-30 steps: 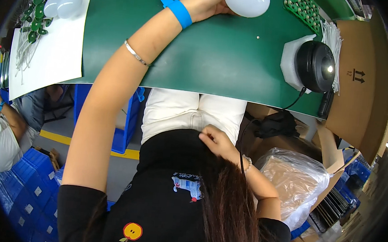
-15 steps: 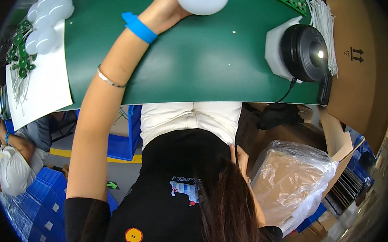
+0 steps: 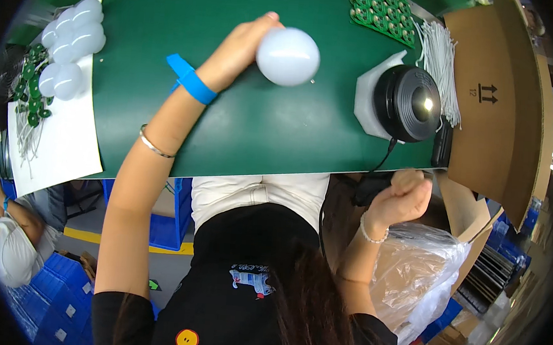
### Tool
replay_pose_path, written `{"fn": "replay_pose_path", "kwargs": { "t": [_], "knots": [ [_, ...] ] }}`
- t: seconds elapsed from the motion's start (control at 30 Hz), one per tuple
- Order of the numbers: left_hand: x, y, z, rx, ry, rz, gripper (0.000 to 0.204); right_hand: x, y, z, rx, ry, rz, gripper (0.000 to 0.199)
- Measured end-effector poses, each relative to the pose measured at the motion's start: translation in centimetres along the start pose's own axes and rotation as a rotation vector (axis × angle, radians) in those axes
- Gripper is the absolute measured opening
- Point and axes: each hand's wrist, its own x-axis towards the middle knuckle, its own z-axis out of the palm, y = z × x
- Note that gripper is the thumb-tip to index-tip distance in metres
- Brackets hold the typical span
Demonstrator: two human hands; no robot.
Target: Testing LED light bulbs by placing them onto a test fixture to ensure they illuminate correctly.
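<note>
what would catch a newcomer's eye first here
Most striking is the white bulb globe held by the left hand over the middle of the green table. To its right sits a round black fixture with a glowing spot, beside an open cardboard box. The right hand is a closed fist below the table edge, above a clear plastic bag.

One head-worn fisheye view looks steeply down from close above onto the green desk (image 3: 248,125), its near edge crossing mid-picture.
</note>
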Motion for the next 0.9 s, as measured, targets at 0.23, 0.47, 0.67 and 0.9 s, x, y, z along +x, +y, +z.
{"fn": "replay_pose_path", "kwargs": {
  "t": [0.23,0.47,0.67,0.9],
  "knots": [
    [0.0,-1.1,0.3,0.088,-0.082,0.123,0.045,0.4,-0.3,12.4,-0.452,-0.735,-0.26,0.063],
    [-0.2,-0.9,0.8,0.034,-0.209,0.187,0.042,1.7,0.4,12.2,-0.318,-0.64,-0.497,0.075],
    [-0.3,-0.8,1.3,0.308,-0.367,0.183,0.025,7.2,-3.0,2.7,-0.11,-0.276,-0.375,0.073],
    [-0.2,-0.8,1.4,0.346,-0.349,0.193,0.02,10.1,-0.6,-0.7,-0.301,-0.324,-0.106,0.062]
  ]
}}
